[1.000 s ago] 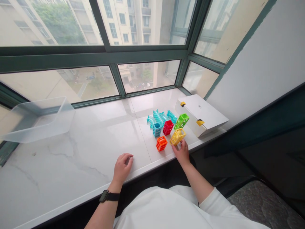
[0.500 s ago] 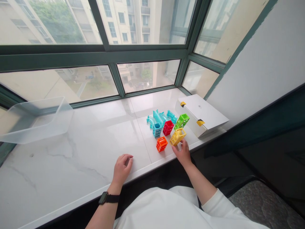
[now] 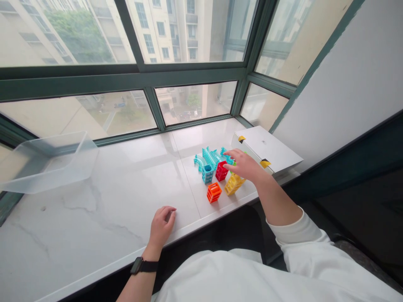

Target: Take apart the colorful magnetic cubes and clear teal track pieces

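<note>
My right hand point(image 3: 244, 165) is raised over the toy pieces, thumb and fingers apart, with nothing visible between them. It covers most of a green openwork block point(image 3: 234, 164) and part of a yellow one point(image 3: 234, 183). Left of its thumb stands a red block point(image 3: 221, 171). A teal block point(image 3: 207, 174) and an orange block point(image 3: 214, 192) stand further left and nearer the front. Turquoise toy track pieces point(image 3: 211, 157) lie behind the blocks, some close to my fingertips. My left hand point(image 3: 163, 223) rests at the counter's front edge, loosely curled and holding nothing.
A clear plastic bin point(image 3: 67, 167) stands at the far left of the white marbled counter point(image 3: 126, 180). At the right, a white box point(image 3: 267, 147) with yellow-and-black tabs sits by the wall. Green-framed windows point(image 3: 189, 75) run behind the counter.
My right hand has let go of the yellow block and moved up and away from me, over the green block. The yellow block stands in about the same spot. My left hand stays still.
</note>
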`<state>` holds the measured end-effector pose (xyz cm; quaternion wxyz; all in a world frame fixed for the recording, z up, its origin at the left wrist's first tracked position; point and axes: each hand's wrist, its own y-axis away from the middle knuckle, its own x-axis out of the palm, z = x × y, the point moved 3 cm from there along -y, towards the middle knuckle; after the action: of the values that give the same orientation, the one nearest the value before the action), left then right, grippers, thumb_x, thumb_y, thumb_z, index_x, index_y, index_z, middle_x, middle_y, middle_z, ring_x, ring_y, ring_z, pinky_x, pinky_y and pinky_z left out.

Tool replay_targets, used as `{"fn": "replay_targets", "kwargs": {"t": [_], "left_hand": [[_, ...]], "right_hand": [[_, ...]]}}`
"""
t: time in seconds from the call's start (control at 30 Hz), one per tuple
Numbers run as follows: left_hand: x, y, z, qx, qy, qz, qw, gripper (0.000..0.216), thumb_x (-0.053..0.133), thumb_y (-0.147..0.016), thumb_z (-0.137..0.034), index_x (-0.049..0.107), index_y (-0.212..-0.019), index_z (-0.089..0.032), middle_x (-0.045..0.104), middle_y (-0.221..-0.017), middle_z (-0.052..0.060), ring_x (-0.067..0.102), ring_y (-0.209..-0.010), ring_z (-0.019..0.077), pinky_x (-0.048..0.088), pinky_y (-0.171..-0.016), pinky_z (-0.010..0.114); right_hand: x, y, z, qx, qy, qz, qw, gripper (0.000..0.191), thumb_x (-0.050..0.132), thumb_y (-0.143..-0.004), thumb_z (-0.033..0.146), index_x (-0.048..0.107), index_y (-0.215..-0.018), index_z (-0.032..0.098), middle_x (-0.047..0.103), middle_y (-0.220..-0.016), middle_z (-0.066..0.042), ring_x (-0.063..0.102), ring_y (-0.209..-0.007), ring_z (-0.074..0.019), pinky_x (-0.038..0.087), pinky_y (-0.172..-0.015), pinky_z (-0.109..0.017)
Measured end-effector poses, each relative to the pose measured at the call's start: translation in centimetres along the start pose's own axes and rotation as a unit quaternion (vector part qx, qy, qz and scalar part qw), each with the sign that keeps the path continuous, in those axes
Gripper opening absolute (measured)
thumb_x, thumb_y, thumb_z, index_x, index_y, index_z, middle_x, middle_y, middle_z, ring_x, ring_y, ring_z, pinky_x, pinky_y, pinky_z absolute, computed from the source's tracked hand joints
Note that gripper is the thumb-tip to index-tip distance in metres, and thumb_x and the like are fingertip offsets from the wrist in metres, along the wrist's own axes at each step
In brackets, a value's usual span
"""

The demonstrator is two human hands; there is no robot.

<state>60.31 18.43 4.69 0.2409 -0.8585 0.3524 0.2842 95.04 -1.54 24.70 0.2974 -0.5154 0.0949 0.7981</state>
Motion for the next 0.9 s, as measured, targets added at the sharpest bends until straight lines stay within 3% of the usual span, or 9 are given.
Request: {"fn": "replay_targets", "kwargs": {"t": [0.13, 0.3, 0.5, 0.67, 0.8, 0.9], "left_hand": [[-0.1, 0.0, 0.0, 0.007, -0.002, -0.006, 1.0, 0.019, 0.057, -0.1, -0.036, 0.073, -0.1, -0.026, 0.075, -0.103, 0.005, 0.067, -0.099, 0.0251, 0.055, -0.089, 0.04], [-0.1, 0.0, -0.1, 0.008, -0.002, -0.008, 1.0, 0.019, 0.057, -0.1, -0.036, 0.073, -0.099, -0.026, 0.075, -0.103, 0.005, 0.068, -0.099, 0.0252, 0.055, -0.088, 0.04], [-0.1, 0.0, 0.0, 0.001, 0.0, -0.009, 1.0, 0.019, 0.057, -0.099, -0.037, 0.073, -0.099, -0.027, 0.075, -0.104, 0.005, 0.068, -0.102, 0.0249, 0.055, -0.09, 0.039], [-0.1, 0.0, -0.1, -0.001, -0.001, -0.002, 1.0, 0.02, 0.056, -0.1, -0.038, 0.073, -0.1, -0.027, 0.075, -0.105, 0.006, 0.068, -0.103, 0.0259, 0.055, -0.092, 0.041], [-0.1, 0.0, 0.0, -0.004, 0.003, 0.0, 1.0, 0.019, 0.057, -0.1, -0.038, 0.073, -0.1, -0.027, 0.075, -0.106, 0.006, 0.067, -0.103, 0.0264, 0.054, -0.093, 0.043], [-0.1, 0.0, 0.1, -0.005, 0.003, 0.003, 1.0, 0.019, 0.057, -0.1, -0.037, 0.072, -0.101, -0.027, 0.075, -0.106, 0.005, 0.067, -0.102, 0.0258, 0.054, -0.093, 0.042]], "right_hand": [[2.1, -3.8, 0.0, 0.063, 0.123, 0.158, 0.978, 0.058, 0.077, -0.091, 0.037, 0.063, -0.146, 0.023, 0.065, -0.145, -0.014, 0.067, -0.126, -0.0312, 0.054, -0.098, -0.035], [3.6, -5.4, -0.2, 0.082, 0.167, 0.232, 0.955, 0.049, 0.079, -0.087, 0.035, 0.072, -0.135, 0.024, 0.075, -0.132, -0.012, 0.071, -0.115, -0.0302, 0.053, -0.082, -0.03], [4.3, -6.1, -1.0, 0.071, 0.167, 0.223, 0.958, 0.036, 0.081, -0.083, 0.032, 0.08, -0.117, 0.024, 0.08, -0.118, -0.009, 0.073, -0.103, -0.027, 0.052, -0.076, -0.028], [4.4, -6.8, -1.5, 0.039, 0.149, 0.179, 0.972, 0.025, 0.084, -0.079, 0.031, 0.084, -0.102, 0.023, 0.081, -0.097, -0.009, 0.075, -0.093, -0.0279, 0.057, -0.078, -0.032], [4.6, -6.9, -1.5, 0.037, 0.142, 0.177, 0.973, 0.02, 0.084, -0.079, 0.03, 0.084, -0.097, 0.022, 0.081, -0.096, -0.01, 0.075, -0.093, -0.0306, 0.058, -0.079, -0.037], [4.5, -6.9, -1.5, 0.048, 0.135, 0.175, 0.974, 0.027, 0.086, -0.076, 0.029, 0.083, -0.102, 0.022, 0.081, -0.101, -0.011, 0.076, -0.097, -0.0316, 0.059, -0.082, -0.037]]}}
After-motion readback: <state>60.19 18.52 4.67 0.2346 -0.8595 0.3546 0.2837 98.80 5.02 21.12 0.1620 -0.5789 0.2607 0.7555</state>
